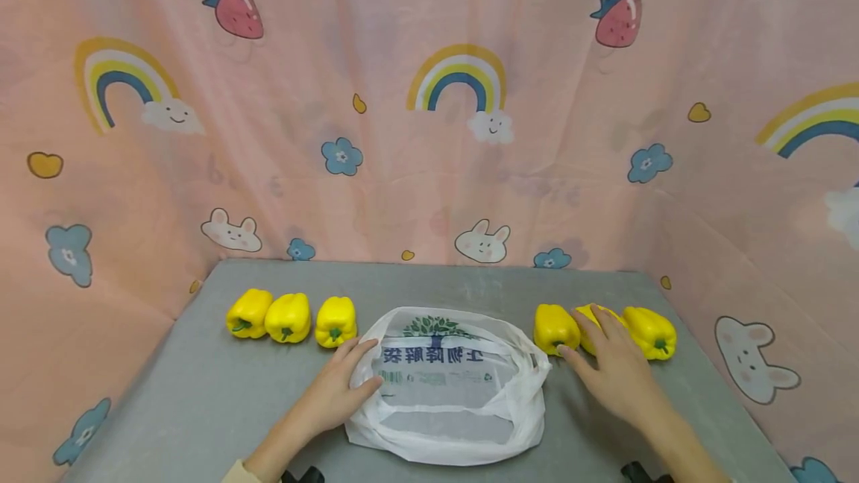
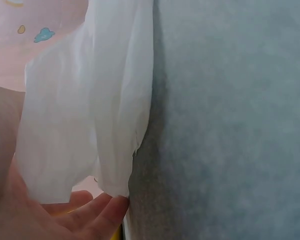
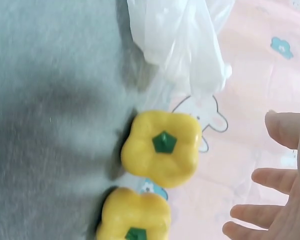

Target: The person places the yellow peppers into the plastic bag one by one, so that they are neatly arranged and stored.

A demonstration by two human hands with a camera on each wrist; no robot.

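A white plastic bag (image 1: 445,434) lies on the grey table with its mouth spread wide; green and blue print shows on it. My left hand (image 1: 333,393) touches the bag's left rim, thumb and fingers apart; the left wrist view shows white film between them. Over the right row, my right hand (image 1: 616,373) hovers with spread fingers, partly covering the middle yellow bell pepper (image 1: 587,311). Beside it are the inner pepper (image 1: 555,326) and the outer pepper (image 1: 651,332). In the right wrist view, a gap separates the fingers from a pepper (image 3: 182,150) with a green stem.
Three more yellow bell peppers stand left of the bag: an outer one (image 1: 250,311), a middle one (image 1: 288,317) and one nearest the bag (image 1: 336,319). A pink patterned curtain (image 1: 403,207) closes off the back and sides of the grey table (image 1: 181,408).
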